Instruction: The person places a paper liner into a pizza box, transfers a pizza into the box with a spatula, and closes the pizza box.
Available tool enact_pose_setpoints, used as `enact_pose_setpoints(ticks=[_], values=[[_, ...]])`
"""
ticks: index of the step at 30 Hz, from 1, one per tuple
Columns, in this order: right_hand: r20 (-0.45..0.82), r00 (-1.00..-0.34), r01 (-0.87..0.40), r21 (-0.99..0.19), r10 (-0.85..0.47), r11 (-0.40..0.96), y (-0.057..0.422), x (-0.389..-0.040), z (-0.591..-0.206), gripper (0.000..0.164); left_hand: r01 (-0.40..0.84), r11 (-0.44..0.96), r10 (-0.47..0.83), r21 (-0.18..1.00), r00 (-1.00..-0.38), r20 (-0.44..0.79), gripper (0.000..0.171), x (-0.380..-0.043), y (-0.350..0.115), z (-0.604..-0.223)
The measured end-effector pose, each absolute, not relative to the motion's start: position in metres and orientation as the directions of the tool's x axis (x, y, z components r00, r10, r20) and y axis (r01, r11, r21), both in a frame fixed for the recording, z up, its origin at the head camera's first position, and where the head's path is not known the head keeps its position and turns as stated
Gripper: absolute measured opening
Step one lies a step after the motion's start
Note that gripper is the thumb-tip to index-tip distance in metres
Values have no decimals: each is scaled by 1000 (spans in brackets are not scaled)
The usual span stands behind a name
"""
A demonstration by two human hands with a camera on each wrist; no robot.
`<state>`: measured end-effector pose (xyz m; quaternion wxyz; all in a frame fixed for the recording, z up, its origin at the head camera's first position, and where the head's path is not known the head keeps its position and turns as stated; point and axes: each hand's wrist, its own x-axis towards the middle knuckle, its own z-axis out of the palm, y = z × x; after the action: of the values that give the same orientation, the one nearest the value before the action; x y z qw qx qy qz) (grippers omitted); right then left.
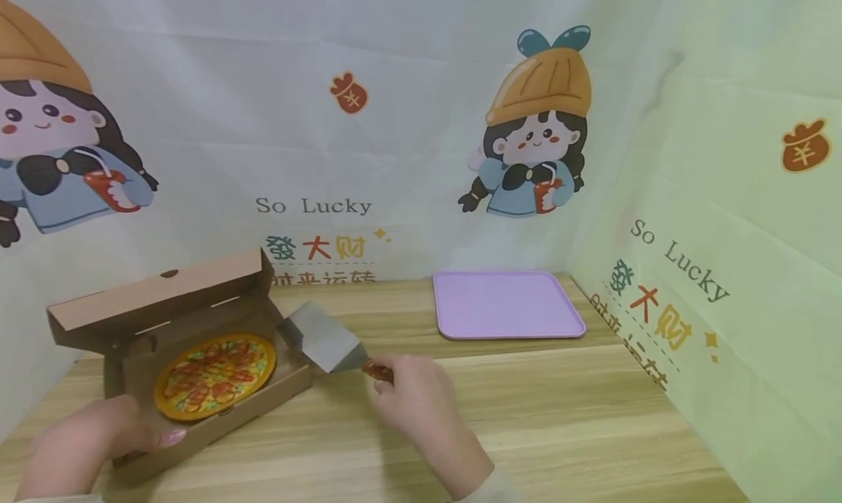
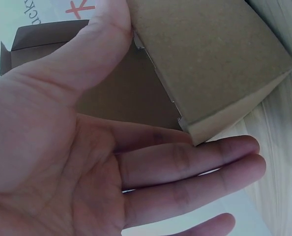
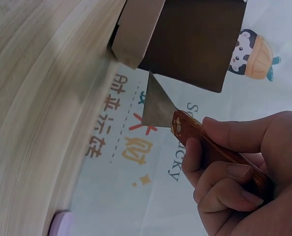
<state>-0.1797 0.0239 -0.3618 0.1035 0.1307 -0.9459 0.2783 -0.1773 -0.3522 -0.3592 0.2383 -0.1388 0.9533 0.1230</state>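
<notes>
An open cardboard pizza box [image 1: 263, 408] lies at the left of the table, its lid [image 1: 161, 287] raised at the back. Inside is a round pizza [image 1: 213, 377] with red and green toppings. My left hand [image 1: 99, 437] grips the box's near left corner, thumb over the wall and the other fingers along the outside [image 2: 185, 162]. In my right hand [image 1: 417, 390] is a pizza spatula with a wooden handle [image 3: 210, 145], the fingers curled round it. Its flat metal blade [image 1: 324, 336] is tilted up beside the box's right wall, overlapping its edge in the head view.
A purple tray [image 1: 509, 305] lies at the back of the wooden table [image 1: 526, 415], right of the spatula. Printed cloth [image 1: 408, 159] hangs behind the table and along its right side.
</notes>
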Motion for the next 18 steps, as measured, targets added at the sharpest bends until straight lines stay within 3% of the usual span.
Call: enact_pose_setpoints(ticks=[11, 18], values=[[280, -953, -255, -550, -113, 796, 47, -192, -364, 30, -294, 940, -179, 174, -856, -484, 116, -178, -356, -361], [262, -964, -191, -574, -43, 797, 59, -203, -366, 31, -336, 933, -234, 129, -838, -493, 115, -181, -351, -361]])
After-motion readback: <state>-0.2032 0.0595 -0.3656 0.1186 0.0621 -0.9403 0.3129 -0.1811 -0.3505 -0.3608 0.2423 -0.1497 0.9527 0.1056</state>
